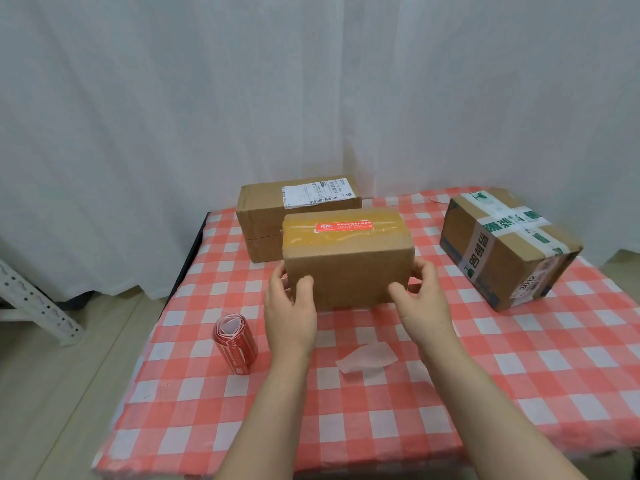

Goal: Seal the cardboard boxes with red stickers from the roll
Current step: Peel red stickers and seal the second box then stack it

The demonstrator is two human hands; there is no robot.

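A small cardboard box (349, 268) stands in the middle of the table, with a red sticker (343, 226) lying along the taped seam on its top. My left hand (289, 306) grips its left side, thumb on the front face. My right hand (420, 299) grips its right side the same way. The roll of red stickers (234, 342) lies on the cloth to the left of my left wrist. A second box (266, 216) with a white shipping label sits behind. A third box (502, 247), wrapped in green-printed tape, stands at the right.
A peeled white backing strip (367, 358) lies on the red-and-white checked tablecloth (519, 375) between my forearms. White curtains hang behind the table. A white metal rack leg (38, 303) stands on the floor at the left.
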